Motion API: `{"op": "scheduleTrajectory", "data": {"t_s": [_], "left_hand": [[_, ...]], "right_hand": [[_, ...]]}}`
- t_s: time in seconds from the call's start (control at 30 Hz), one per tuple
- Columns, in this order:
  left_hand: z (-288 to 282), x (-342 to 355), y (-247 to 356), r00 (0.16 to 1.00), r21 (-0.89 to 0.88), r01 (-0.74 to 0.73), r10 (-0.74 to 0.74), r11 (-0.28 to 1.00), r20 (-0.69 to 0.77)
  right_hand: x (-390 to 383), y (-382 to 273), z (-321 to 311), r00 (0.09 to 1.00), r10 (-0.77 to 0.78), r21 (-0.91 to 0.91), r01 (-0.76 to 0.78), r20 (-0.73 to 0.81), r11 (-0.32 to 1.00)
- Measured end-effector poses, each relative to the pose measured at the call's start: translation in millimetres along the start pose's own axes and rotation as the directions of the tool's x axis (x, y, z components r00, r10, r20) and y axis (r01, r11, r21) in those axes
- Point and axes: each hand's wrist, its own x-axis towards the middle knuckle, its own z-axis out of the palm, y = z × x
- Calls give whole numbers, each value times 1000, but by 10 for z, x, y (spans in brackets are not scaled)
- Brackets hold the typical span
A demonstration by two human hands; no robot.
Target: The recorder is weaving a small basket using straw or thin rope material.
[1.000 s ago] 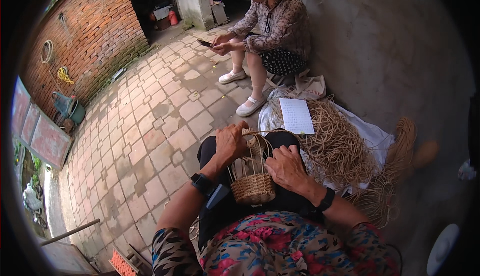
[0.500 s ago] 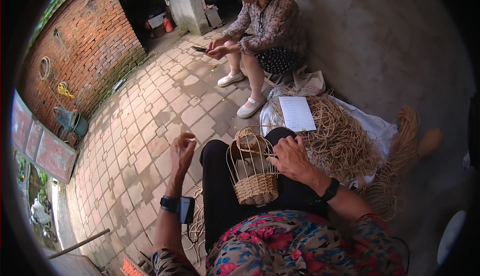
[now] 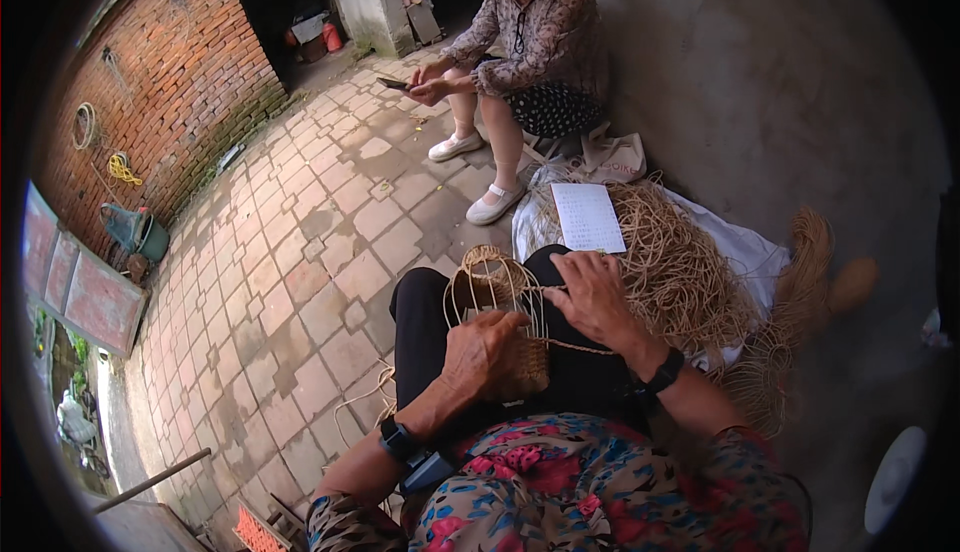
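A small wicker basket (image 3: 536,364) rests on my lap, its lower wall tightly woven and its bare upright ribs (image 3: 483,297) rising to a woven band (image 3: 487,255) at the far end. Across the near side of the basket lies my left hand (image 3: 485,354), closed, with its fingertips curled at the ribs and partly hidden. To the right, my right hand (image 3: 592,297) pinches a twisted straw cord that runs leftward to the ribs. Another length of cord (image 3: 583,348) stretches from the woven wall across my right thigh, below that hand.
A large heap of loose straw cord (image 3: 672,272) lies on a white sheet at my right, with a written paper sheet (image 3: 588,218) on top. Ahead sits another person (image 3: 540,47) holding a phone (image 3: 394,84). Loose strands (image 3: 372,402) lie left of my leg.
My left hand has come from the open air at the left onto the basket. My right hand has moved slightly up and right, drawing cord out taut from the ribs.
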Motion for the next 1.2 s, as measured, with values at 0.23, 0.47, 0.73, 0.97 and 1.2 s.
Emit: {"op": "scheduleTrajectory", "data": {"t_s": [0.23, 0.47, 0.73, 0.97, 1.2], "left_hand": [[57, 53, 119, 988, 50, 150, -151, 987, 16], [75, 87, 114, 963, 80, 241, -249, 967, 101], [49, 97, 141, 951, 81, 277, -285, 958, 122], [53, 86, 150, 957, 81, 259, -267, 963, 115], [50, 65, 124, 975, 26, 200, -201, 979, 94]], "right_hand": [[-544, 660, -201, 983, -55, 395, -20, 177, 918], [-705, 1148, -428, 801, 577, -362, -497, 157, 789], [143, 102, 379, 985, -136, 223, 108, 111, 969], [-1525, 1852, -662, 590, 672, -419, -526, 448, 740], [-403, 1144, -111, 959, 274, 153, -283, 78, 947]]}}
